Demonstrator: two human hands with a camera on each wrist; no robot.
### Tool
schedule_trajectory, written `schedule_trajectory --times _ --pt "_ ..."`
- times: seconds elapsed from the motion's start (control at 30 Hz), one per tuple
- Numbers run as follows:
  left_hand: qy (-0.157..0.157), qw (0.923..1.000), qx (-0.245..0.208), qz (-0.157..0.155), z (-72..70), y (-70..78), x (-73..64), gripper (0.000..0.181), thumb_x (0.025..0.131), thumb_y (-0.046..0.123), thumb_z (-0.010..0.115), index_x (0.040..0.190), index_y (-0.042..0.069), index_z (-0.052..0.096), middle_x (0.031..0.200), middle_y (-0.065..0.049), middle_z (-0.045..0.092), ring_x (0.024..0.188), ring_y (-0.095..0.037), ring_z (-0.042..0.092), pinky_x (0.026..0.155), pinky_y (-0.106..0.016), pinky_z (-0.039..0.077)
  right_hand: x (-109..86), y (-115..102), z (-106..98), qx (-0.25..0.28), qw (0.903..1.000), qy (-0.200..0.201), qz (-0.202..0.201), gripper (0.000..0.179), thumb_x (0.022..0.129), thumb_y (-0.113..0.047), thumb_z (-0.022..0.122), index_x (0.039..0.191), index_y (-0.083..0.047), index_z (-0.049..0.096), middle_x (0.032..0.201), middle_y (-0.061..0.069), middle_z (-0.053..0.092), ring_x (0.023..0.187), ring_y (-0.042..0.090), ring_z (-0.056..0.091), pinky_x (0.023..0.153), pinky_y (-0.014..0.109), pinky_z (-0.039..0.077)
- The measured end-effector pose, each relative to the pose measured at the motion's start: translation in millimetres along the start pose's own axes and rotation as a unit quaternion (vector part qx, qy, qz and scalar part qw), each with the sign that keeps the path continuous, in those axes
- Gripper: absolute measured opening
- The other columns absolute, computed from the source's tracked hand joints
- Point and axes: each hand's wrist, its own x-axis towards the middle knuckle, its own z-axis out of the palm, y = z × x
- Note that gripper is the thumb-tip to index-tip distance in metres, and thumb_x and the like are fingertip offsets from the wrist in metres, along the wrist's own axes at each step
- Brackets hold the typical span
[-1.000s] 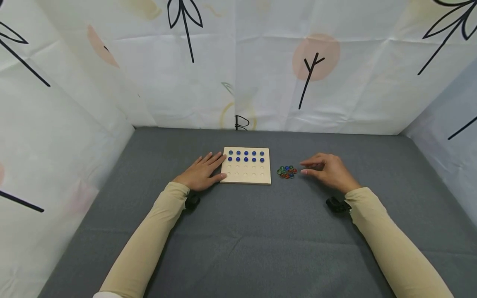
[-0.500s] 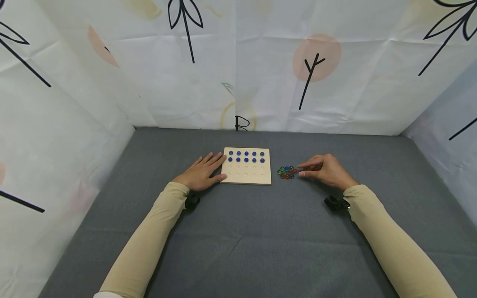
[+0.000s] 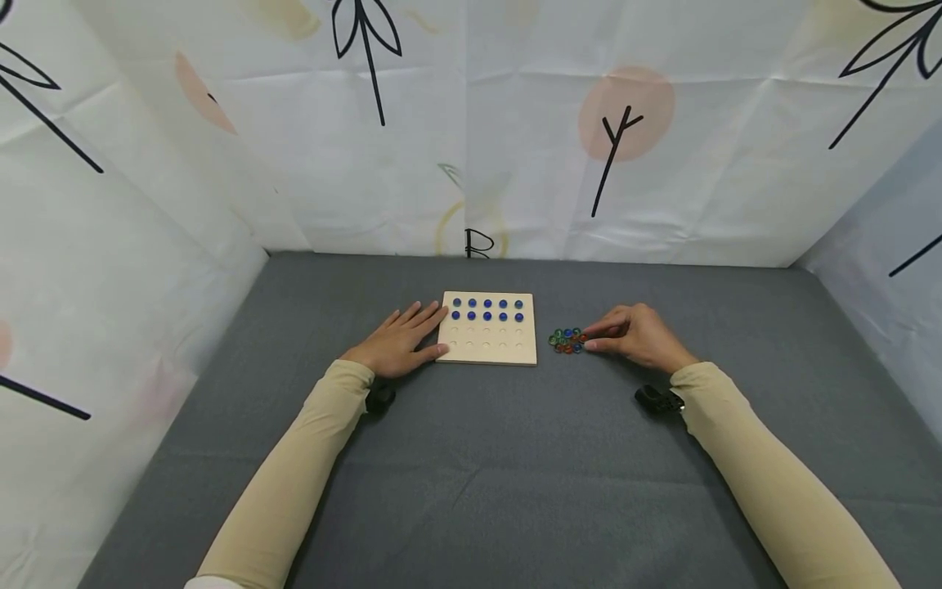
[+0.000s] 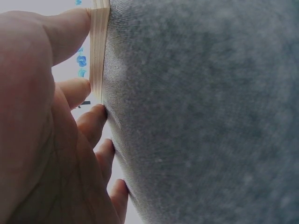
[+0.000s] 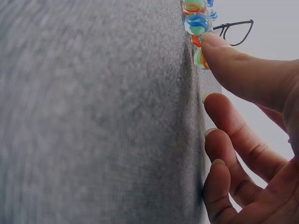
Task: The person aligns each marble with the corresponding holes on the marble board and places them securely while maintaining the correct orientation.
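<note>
A pale wooden board (image 3: 486, 352) with rows of round hollows lies flat, and blue marbles (image 3: 487, 316) fill its two far rows. My left hand (image 3: 397, 342) lies spread at the board's left side, thumb and index fingertip touching it. The left wrist view shows these fingertips against the board's layered edge (image 4: 97, 51). Right of the board is a cluster of glass marbles (image 3: 567, 335) in green, blue and orange swirls. At its right side, my right hand (image 3: 636, 335) reaches in with thumb and index parted. In the right wrist view, the thumb overlaps the swirled marbles (image 5: 198, 23).
A grey cloth (image 3: 471, 474) covers the tabletop. White fabric walls (image 3: 530, 164) with printed plants enclose the back and both sides. Black wrist cameras (image 3: 658, 399) sit under the tan sleeves (image 3: 773, 466).
My right hand has moved left, its thumb and index reaching the right edge of the marble cluster. The left hand and the board stay where they were.
</note>
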Motion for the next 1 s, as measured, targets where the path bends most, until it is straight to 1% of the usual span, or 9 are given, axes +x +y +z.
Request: schedule_trajectory --times 0.13,0.27,0.53,0.7,1.0 --pt "-0.003 1.0000 -0.002 0.001 1.8 -3.5 1.5 0.074 0.107 0.053 0.043 0.165 0.018 0.014 0.170 -0.008 0.010 0.156 -0.033 0.003 0.124 -0.054 -0.001 2.0 0.2 2.3 -0.011 0.9999 0.004 -0.003 0.020 0.089 -0.014 0.081 0.106 -0.004 0.081 0.104 0.012 0.072 0.085 0.023 0.065 0.070 0.034 0.053" --pt "-0.002 1.0000 -0.005 0.003 2.6 -4.9 1.8 0.075 0.107 0.053 0.044 0.165 0.018 0.014 0.170 -0.008 0.010 0.156 -0.033 0.002 0.124 -0.054 -0.001 3.9 0.1 4.6 -0.018 0.9998 0.005 -0.004 0.020 0.088 -0.015 0.082 0.105 -0.004 0.081 0.102 0.012 0.072 0.083 0.023 0.064 0.068 0.035 0.053" --pt "-0.003 0.9999 -0.006 -0.008 4.0 -5.2 3.5 0.073 0.107 0.053 0.043 0.165 0.021 0.013 0.170 -0.005 0.009 0.156 -0.030 0.001 0.124 -0.053 -0.001 5.8 -1.5 7.2 -0.030 0.9995 -0.001 0.011 0.020 0.088 -0.016 0.082 0.105 -0.005 0.082 0.098 0.011 0.069 0.081 0.021 0.062 0.066 0.034 0.052" --pt "-0.002 0.9999 -0.012 -0.003 4.4 -6.1 3.2 0.074 0.107 0.053 0.044 0.165 0.021 0.013 0.170 -0.005 0.009 0.156 -0.031 0.001 0.124 -0.054 -0.001 5.0 -1.4 7.1 -0.033 0.9994 0.003 0.006 0.020 0.087 -0.015 0.083 0.104 -0.005 0.082 0.096 0.010 0.068 0.079 0.021 0.062 0.066 0.035 0.052" --pt "-0.004 1.0000 -0.005 0.000 4.2 -6.1 2.4 0.073 0.108 0.051 0.043 0.165 0.019 0.012 0.170 -0.006 0.009 0.156 -0.032 0.002 0.124 -0.054 0.000 2.7 -5.3 3.0 -0.025 0.9991 0.031 0.016 0.022 0.088 -0.018 0.083 0.106 -0.005 0.081 0.095 0.009 0.067 0.078 0.021 0.060 0.064 0.032 0.050"
